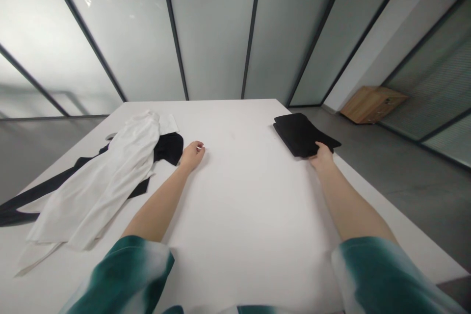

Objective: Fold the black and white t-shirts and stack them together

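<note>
On the right part of the table, my right hand [322, 156] grips the near edge of a folded black garment [300, 133], thumb on top and fingers beneath. The garment forms a flat, layered bundle by the table's right edge. My left hand [193, 155] rests low over the table beside a pile of clothes, its fingers loosely curled and holding nothing. Nearest to it in that pile is a black piece of clothing [170, 148], partly under a long white garment [106, 176]. Dark legs or sleeves [40, 187] stick out to the left.
The white table [235, 206] reaches far ahead of me. A small round object [111, 136], partly hidden, lies behind the white garment. Beyond the table stand frosted glass panels [217, 29] with dark frames. A wooden cabinet [371, 104] stands on the grey floor at right.
</note>
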Demonstrator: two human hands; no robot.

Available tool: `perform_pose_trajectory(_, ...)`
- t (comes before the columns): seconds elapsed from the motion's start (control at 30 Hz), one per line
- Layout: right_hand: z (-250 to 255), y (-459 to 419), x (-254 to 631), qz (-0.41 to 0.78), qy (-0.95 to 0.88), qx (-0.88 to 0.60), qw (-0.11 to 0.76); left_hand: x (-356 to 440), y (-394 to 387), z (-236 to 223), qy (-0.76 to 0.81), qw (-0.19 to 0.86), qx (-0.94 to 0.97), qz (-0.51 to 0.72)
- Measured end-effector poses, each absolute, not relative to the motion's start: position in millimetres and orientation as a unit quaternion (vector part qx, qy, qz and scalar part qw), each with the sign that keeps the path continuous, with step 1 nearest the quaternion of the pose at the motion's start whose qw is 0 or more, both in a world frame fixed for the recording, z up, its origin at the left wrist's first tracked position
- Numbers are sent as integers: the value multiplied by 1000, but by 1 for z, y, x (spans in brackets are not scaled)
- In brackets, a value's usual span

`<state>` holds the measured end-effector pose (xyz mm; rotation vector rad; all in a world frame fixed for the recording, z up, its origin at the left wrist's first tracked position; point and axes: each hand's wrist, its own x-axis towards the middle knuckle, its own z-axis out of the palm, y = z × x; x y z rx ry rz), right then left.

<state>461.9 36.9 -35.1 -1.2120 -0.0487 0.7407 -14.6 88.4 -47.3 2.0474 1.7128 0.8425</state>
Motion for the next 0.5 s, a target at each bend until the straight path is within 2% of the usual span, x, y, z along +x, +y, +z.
perform_pose_trajectory(0.33,-34,49,473,349,-89,-558,748,-16,89,-47,598,160,727,296)
perform_pose_trajectory(0.5,-27,39,463,226,-77,-600,764,-15,88,-47,603,167,724,291)
